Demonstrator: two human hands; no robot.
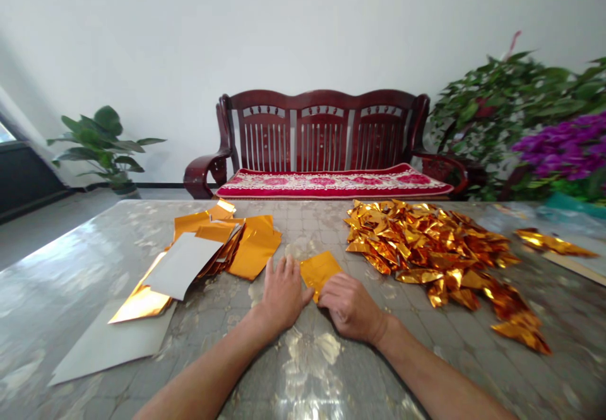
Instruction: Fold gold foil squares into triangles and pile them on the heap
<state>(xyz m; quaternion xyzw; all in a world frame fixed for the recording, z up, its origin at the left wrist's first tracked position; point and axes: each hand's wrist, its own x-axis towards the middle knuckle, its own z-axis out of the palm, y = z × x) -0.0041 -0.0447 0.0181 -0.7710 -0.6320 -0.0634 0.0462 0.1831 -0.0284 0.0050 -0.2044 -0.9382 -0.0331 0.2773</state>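
Note:
A square sheet of gold foil paper (322,271) lies on the table in front of me, one corner pointing toward me. My right hand (349,306) has its fingers curled closed on the sheet's near right edge. Palm down on the table, my left hand (285,294) has its fingers stretched out, its thumb touching or very near the sheet's near left edge. To the left is a loose stack of gold foil sheets (255,246) with a grey-white card (184,264) on top. A heap of folded gold foil pieces (426,237) spreads to the right.
The table (227,357) has a glossy, flower-patterned cover. More grey-white card (113,344) lies at the left. Clear plastic (509,218) and a few folded pieces (553,243) lie far right. Beyond stand a dark red wooden bench (322,136), a potted plant (106,142) and purple flowers (565,148).

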